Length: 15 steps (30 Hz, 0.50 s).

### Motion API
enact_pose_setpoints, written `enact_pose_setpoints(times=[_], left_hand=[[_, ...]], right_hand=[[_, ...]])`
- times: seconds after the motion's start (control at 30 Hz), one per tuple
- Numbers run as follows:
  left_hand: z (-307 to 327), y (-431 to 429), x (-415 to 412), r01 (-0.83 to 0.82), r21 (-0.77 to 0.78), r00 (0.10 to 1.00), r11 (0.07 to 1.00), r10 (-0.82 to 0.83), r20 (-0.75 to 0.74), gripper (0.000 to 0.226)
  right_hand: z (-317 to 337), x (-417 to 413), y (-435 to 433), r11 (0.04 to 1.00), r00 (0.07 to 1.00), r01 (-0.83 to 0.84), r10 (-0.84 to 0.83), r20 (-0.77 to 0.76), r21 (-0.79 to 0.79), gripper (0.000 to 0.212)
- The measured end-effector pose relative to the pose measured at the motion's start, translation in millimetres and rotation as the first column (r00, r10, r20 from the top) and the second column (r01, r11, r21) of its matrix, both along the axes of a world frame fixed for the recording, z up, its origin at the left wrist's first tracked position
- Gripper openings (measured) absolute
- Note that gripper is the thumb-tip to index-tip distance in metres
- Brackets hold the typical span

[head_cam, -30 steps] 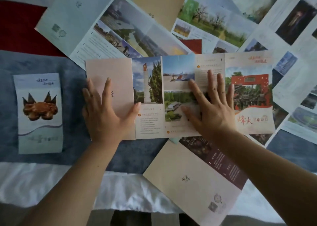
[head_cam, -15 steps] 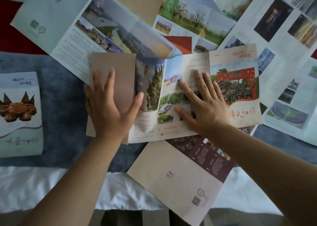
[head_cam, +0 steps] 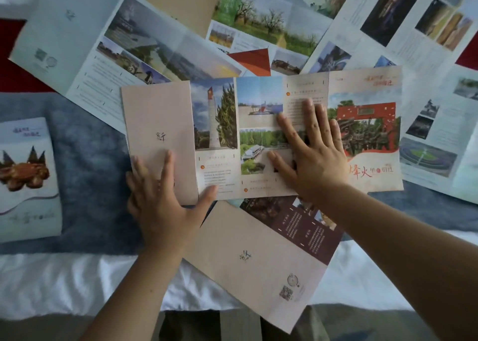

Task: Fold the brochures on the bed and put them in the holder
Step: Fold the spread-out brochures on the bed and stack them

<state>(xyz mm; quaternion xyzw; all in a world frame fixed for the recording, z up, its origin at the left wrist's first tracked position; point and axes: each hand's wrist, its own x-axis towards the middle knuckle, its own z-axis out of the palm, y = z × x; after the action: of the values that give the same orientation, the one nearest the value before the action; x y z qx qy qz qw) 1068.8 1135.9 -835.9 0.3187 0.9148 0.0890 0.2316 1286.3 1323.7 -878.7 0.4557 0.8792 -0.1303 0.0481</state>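
A wide brochure (head_cam: 258, 102) with a tower photo and a red gate cover lies across the middle of the bed. Its plain tan left panel (head_cam: 157, 123) is folded over flat. My left hand (head_cam: 163, 201) presses the bottom of that panel with straight, spread fingers. My right hand (head_cam: 310, 154) lies flat on the brochure's middle panels, fingers spread. A folded brochure (head_cam: 25, 180) with a crab picture lies at the far left. No holder is in view.
Several unfolded brochures lie overlapped around the middle one: a pale blue one (head_cam: 103, 45) at upper left, a tan and maroon one (head_cam: 258, 258) near the front edge, others (head_cam: 426, 56) at upper right. Grey blanket (head_cam: 85, 138) and white sheet (head_cam: 51, 281) show beneath.
The tan left panel has been pressed down flat onto the brochure. My left hand slid down to its lower edge. My right hand stayed pressed on the middle.
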Motion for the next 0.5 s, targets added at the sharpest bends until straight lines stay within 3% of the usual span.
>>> enact_pose_setpoints(times=[0.27,0.5], left_hand=[[3,9,20,-0.138,0.179,0.975,0.974,0.102,0.199,0.097],[23,23,53,-0.037,0.246,0.97,0.968,-0.025,0.243,0.092]], right_hand=[[1,-1,-2,0.997,0.998,0.058,-0.059,-0.025,-0.045,0.073],[18,6,2,0.99,1.0,-0.007,0.005,-0.009,-0.144,0.074]])
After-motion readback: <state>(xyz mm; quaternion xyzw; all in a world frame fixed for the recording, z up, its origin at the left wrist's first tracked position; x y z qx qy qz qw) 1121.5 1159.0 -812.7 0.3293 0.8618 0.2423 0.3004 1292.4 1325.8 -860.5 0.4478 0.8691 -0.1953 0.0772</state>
